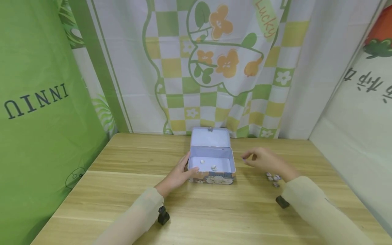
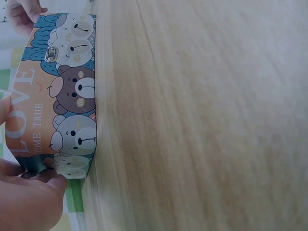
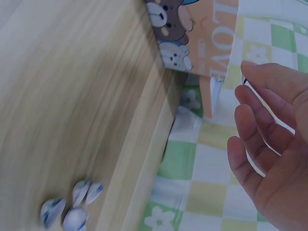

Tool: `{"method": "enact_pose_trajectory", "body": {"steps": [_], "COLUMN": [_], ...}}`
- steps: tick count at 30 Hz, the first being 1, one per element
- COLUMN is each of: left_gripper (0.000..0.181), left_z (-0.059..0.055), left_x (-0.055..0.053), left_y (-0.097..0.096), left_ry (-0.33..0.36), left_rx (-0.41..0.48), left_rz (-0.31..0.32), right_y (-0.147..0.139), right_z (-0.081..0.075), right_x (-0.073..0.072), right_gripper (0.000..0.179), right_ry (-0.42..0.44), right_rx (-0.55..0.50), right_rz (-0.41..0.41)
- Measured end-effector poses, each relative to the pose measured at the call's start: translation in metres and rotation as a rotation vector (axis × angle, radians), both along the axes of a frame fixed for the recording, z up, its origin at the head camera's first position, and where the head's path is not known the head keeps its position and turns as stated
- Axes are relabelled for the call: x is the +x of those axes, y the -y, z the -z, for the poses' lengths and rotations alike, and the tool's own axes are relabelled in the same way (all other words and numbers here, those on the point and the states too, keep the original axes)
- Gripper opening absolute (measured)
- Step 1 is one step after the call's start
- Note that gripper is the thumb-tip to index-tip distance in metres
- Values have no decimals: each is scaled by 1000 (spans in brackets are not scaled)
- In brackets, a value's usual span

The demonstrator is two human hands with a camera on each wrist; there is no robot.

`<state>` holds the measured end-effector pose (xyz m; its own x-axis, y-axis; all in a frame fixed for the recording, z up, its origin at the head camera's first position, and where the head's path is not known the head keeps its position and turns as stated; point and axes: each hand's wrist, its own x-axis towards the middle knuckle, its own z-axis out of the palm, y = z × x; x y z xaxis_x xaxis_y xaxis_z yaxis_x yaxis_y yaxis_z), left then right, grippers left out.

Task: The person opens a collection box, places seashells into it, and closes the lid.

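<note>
A tin box with cartoon bears and lettering on its sides stands on the table, its hinged lid raised at the back. My left hand grips the box's left side, thumb over the front rim. Two small whitish shells lie on the box floor. To the right of the box, my right hand is raised, pinching a small shell between thumb and index finger; only its dark edge shows. Below that wrist, several white shells with blue-purple marks lie grouped on the wood.
The wooden table ends at a checked, flower-print curtain close behind the box. Green cloth hangs along the left and pale cloth along the right. A dark wrist camera sits under the left sleeve.
</note>
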<state>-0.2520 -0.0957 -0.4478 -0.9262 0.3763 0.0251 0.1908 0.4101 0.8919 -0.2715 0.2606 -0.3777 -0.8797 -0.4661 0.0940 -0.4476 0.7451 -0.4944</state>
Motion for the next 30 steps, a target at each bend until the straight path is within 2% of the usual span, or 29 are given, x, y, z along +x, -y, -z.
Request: {"method": "enact_pose_trajectory", "body": {"steps": [9, 18, 22, 26, 30], "left_gripper": [93, 93, 92, 92, 90], "left_z": [-2, -3, -2, -1, -1], "left_x": [0, 0, 0, -1, -1], "left_y": [-1, -2, -3, -3, -4], "left_ry": [14, 52, 58, 53, 33], "left_rx": [33, 128, 181, 197, 208], "left_rz": [-2, -11, -4, -8, 8], "right_y": [25, 47, 54, 59, 64], "right_z": [-4, -7, -4, 1, 6], "right_x": [-7, -15, -21, -27, -31], "right_gripper": [19, 18, 16, 17, 19], "right_ry": [-86, -83, -101, -122, -98], "right_rx": [-16, -54, -61, -55, -53], "right_rz": [-55, -86, -101, -120, -131]}}
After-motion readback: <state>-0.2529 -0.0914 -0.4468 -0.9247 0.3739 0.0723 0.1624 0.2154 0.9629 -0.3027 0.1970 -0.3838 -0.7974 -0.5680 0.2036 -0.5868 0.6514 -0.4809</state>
